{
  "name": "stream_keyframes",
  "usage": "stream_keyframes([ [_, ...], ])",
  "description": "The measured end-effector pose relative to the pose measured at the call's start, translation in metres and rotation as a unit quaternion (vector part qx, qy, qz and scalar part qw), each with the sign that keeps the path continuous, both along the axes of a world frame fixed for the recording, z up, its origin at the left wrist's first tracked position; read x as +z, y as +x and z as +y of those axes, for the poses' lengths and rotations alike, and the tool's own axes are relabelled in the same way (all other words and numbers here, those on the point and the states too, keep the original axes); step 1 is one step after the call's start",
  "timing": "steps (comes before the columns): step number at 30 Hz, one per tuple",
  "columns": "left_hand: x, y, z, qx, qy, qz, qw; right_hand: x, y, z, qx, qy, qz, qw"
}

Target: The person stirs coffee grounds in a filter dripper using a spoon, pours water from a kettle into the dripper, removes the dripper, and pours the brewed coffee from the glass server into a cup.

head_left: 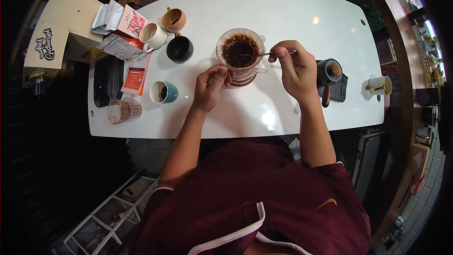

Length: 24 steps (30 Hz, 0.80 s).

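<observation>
Nearest is the person's maroon shirt, then the near edge of the white counter; a clear ribbed glass and a teal cup stand near that edge on the left; further right, the left hand has its thumb and fingers closed at the near left side of the dripper, which sits on a glass server on the counter; that light hold serves to steady the stack, best done without pushing sideways or tipping it; the right hand has thumb and fingers together on the handle of a spoon, its far end down in the dark contents of the dripper; small, gentle strokes would suit, with the tip clear of the wall, since scraping could tear a filter liner or spill grounds over the rim; a loose wrist and a low handle should help; whether the tip touches the bottom, I cannot tell; to the right stands a black lidded pot with a wooden knob and handle, well apart from the spoon; beyond the teal cup are a black cup, a cream mug and, furthest, a tan cup.
</observation>
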<state>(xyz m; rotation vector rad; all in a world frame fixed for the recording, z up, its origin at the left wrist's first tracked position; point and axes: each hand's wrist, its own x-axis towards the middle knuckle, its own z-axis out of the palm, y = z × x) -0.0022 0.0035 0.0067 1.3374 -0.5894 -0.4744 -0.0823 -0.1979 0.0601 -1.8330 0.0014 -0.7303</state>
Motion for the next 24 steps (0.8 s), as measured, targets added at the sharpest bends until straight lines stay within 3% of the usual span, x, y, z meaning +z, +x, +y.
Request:
stream_keyframes([
  [4, -0.005, 0.002, 0.002, -0.008, 0.022, -0.028, 0.999, 0.001, -0.001, -0.004, 0.033, 0.073, -0.02, 0.997],
  [11, -0.005, 0.002, 0.003, -0.006, 0.027, -0.034, 0.999, 0.002, -0.002, -0.002, 0.021, 0.045, 0.006, 0.999],
  [16, -0.003, 0.002, 0.002, -0.002, 0.034, -0.038, 0.999, 0.007, 0.0, -0.004, 0.047, 0.138, -0.037, 0.989],
  [20, 0.001, 0.0, 0.001, 0.001, 0.038, -0.031, 0.999, 0.003, 0.005, -0.002, 0.036, 0.122, -0.039, 0.991],
  [24, 0.001, 0.0, 0.001, 0.008, 0.042, -0.032, 0.999, 0.003, 0.008, 0.003, -0.024, 0.005, -0.013, 1.0],
])
